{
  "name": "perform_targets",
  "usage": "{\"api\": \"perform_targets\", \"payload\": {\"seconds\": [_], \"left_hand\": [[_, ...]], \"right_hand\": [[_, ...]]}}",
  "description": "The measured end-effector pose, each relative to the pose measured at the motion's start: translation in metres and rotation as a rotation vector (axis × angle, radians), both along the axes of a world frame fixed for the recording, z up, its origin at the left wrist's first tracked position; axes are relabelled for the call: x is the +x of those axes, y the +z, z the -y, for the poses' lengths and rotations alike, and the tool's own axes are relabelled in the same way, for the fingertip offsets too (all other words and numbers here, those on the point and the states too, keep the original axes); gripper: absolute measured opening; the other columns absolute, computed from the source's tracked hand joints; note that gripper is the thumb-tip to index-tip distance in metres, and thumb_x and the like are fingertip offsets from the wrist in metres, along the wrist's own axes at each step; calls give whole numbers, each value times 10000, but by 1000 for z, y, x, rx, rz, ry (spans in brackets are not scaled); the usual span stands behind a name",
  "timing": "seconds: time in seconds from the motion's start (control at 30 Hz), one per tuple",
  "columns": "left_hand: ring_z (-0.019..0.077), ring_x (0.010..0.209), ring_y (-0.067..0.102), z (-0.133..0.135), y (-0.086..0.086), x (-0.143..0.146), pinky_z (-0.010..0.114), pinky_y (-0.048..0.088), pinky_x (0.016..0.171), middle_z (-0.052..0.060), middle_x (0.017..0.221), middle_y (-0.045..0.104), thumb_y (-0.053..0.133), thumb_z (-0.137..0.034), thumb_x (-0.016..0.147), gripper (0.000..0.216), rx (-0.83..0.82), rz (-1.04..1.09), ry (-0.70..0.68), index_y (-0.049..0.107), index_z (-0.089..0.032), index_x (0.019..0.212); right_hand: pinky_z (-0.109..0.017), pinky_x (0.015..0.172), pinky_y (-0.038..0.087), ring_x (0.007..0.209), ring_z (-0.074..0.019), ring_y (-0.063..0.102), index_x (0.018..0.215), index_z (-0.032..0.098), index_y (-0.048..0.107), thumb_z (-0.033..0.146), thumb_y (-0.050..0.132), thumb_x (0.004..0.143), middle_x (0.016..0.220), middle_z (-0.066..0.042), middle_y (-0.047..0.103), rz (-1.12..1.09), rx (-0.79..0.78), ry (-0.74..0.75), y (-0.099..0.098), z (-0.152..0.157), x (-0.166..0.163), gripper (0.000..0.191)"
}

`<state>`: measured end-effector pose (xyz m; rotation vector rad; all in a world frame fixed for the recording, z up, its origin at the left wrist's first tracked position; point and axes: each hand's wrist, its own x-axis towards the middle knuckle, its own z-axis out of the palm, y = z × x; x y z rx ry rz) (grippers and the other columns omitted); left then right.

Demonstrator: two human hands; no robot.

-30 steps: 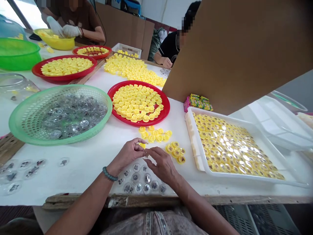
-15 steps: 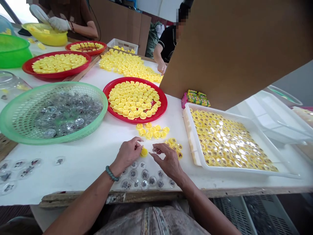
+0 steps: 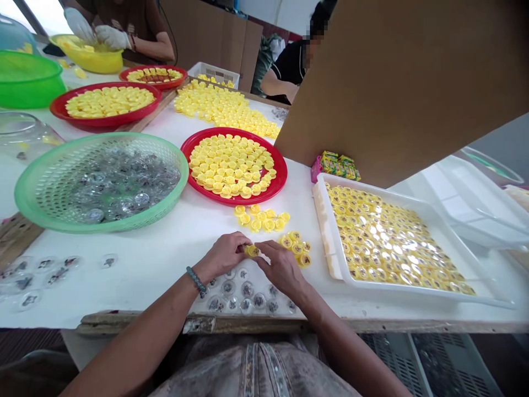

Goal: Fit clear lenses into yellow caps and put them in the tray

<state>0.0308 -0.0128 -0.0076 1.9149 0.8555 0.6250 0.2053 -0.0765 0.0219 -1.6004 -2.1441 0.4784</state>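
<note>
My left hand (image 3: 226, 255) pinches a small yellow round cup-shaped piece (image 3: 250, 251) above the table. At its right edge are the thumb and fingertips of my right hand (image 3: 281, 267), closed on a clear printed disc that lies against the yellow piece; the fingers partly hide it. Below my hands several clear round discs with dark printed pictures (image 3: 247, 289) lie on the white table. Just beyond are loose yellow pieces (image 3: 268, 225). To the right of my right hand sits a small group of yellow pieces with printed discs in them (image 3: 296, 248).
A red tray (image 3: 281, 175) holds yellow pieces; a green perforated basket (image 3: 31, 207) holds clear discs. At right, a white tray (image 3: 330, 264) of finished-looking pieces stands near a cardboard sheet (image 3: 380, 82). Two people sit across the table, one wearing white gloves (image 3: 112, 37).
My right hand has moved the clear disc leftward onto the yellow piece, and my hands now meet. The view has shifted slightly. The far person at right has drawn a hand back.
</note>
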Motion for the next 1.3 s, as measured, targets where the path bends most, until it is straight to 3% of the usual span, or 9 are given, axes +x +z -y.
{"api": "perform_targets", "payload": {"seconds": [0.13, 0.4, 0.77, 1.03, 1.3], "left_hand": [[154, 693, 544, -1, 3, 1, 234, 404, 624, 7, 791, 603, 596, -63, 703, 154, -14, 4, 17, 666, -164, 796], [143, 677, 571, -4, -1, 2, 219, 406, 619, -18, 768, 642, 592, -42, 675, 190, -117, 7, 104, 683, -183, 764], [136, 724, 597, -3, -4, 4, 215, 424, 659, -36, 806, 666, 577, -2, 666, 284, -31, -14, 154, 701, -207, 818], [143, 724, 608, -2, -1, 5, 222, 439, 663, -33, 781, 671, 574, -82, 720, 191, -61, -35, 168, 704, -212, 772], [148, 645, 584, 5, 1, 1, 219, 442, 585, -12, 748, 643, 577, -96, 660, 232, -165, 32, 112, 662, -174, 861]], "right_hand": [[-254, 788, 450, 916, -171, 581, 1070, 186, 607, 80, 541, 825, 974, -66, 636, 93, -18, 121, 1, -10, 2, 275], [-236, 711, 434, 832, -157, 577, 899, 174, 640, 68, 542, 823, 850, -51, 634, 235, -23, 240, 2, -23, 5, 163], [-284, 801, 486, 938, -189, 611, 1125, 175, 589, 152, 564, 834, 1082, -81, 634, 39, 29, -24, -7, -4, 3, 293], [-265, 802, 486, 936, -177, 623, 1056, 219, 642, 138, 589, 816, 1057, -48, 661, -37, -39, -8, -5, -7, 5, 259], [-253, 747, 494, 847, -166, 640, 1091, 214, 630, 140, 594, 804, 1043, -48, 665, -42, -49, -37, -6, -4, 9, 299]]}}
